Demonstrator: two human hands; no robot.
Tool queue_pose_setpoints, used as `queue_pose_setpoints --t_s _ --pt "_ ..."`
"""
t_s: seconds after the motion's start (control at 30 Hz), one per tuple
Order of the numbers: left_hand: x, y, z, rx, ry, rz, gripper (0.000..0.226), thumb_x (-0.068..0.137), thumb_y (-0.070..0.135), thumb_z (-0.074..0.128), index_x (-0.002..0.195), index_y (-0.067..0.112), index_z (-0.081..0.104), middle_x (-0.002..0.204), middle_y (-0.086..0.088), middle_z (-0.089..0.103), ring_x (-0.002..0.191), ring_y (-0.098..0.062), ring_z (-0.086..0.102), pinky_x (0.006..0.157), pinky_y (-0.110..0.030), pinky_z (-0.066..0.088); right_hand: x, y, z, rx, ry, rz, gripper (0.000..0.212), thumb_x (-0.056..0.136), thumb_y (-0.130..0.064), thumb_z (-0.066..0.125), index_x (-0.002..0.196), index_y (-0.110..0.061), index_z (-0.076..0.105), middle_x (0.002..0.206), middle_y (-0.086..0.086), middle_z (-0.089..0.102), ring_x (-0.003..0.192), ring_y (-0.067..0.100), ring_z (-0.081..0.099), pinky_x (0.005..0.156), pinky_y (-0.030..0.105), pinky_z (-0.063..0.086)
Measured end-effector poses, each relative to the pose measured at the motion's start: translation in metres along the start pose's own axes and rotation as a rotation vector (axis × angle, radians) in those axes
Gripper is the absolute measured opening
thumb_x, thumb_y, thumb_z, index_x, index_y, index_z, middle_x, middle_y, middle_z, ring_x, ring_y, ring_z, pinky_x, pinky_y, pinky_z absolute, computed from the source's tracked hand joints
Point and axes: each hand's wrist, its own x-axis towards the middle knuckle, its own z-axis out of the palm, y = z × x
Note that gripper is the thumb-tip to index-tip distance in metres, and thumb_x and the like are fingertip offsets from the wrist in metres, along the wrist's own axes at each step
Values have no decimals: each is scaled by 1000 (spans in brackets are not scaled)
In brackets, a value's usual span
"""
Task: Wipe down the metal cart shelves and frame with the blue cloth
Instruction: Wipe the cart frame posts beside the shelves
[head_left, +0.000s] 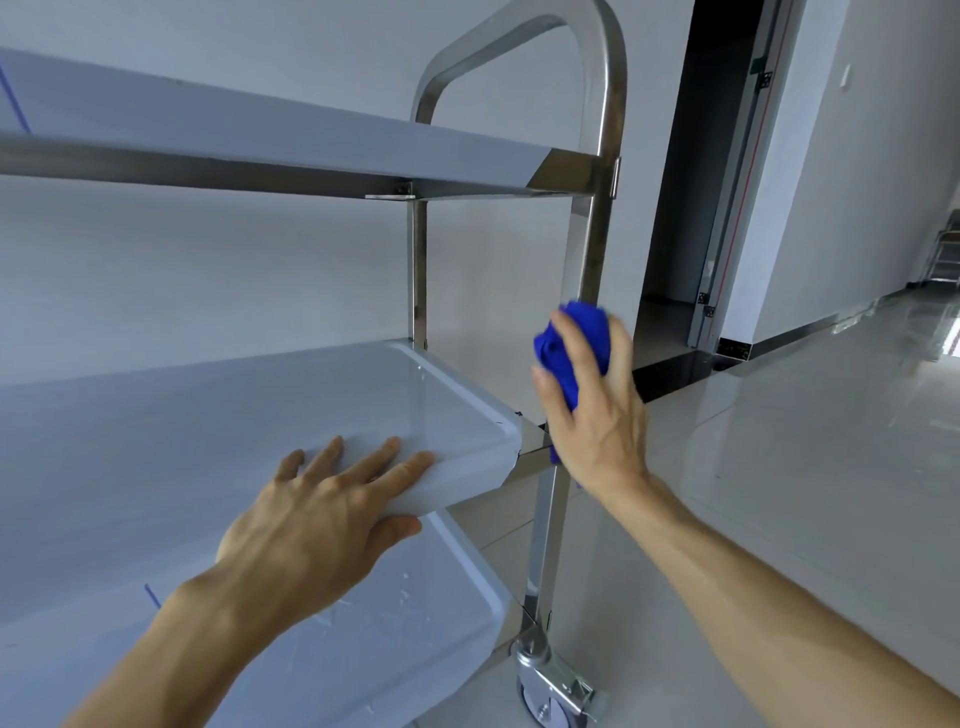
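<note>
Two hands (332, 499) (one blue cloth (571, 348))

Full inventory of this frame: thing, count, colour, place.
shelves: 3, white-grey, stacked on the left.
frame post: 1, steel, near right corner, curving into the top handle.
rear post: 1, steel, between top and middle shelf.
caster: 1, silver, bottom of the frame post.
blue cloth: 1, blue, bunched against the frame post.
doorway: 1, dark, behind the cart.
left hand: on the middle shelf rim.
right hand: grips the blue cloth.
</note>
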Motion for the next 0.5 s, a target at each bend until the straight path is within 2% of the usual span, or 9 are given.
queue_pose_setpoints --t_s 0.07,0.13,0.23,0.33,0.4,0.5 --pt "1 -2 1 0 0 -4 60 92 63 25 140 37 49 131 7 64 104 -36 69 76 -51 60 -12 7 2 -14 -76 -20 48 96 -44 49 142 -43 37 150 6 31 125 29 51 75 48 61" --pt "1 -3 2 -4 -5 -11 61 93 64 23 141 37 49 132 8 64 105 -36 69 76 -51 60 0 6 2 -17 -70 -19 49 94 -40 55 141 -44 38 147 6 33 123 29 52 73 50 60" --pt "0 -4 7 14 18 -14 60 93 64 24 141 37 49 132 8 64 105 -35 69 76 -50 60 49 -11 -3 -4 56 -10 48 96 -39 57 141 -41 43 147 8 35 123 29 52 76 47 59" --pt "-1 -6 8 10 37 -2 61 93 64 24 142 37 48 134 9 61 108 -34 68 79 -50 59 91 -25 -9 -37 182 10 43 94 -37 59 137 -36 51 145 8 40 117 26 55 70 38 57" --pt "-2 -7 8 25 64 2 60 93 64 25 142 36 48 134 9 62 107 -33 69 78 -50 60 88 -27 -4 -40 199 -5 43 93 -35 60 136 -35 53 145 9 40 117 25 54 70 36 57" --pt "-3 -9 8 26 83 15 59 93 62 27 141 35 50 134 8 62 106 -34 69 76 -50 60 38 -14 8 -33 127 -19 46 92 -30 63 136 -37 52 149 10 36 123 28 50 74 43 59"
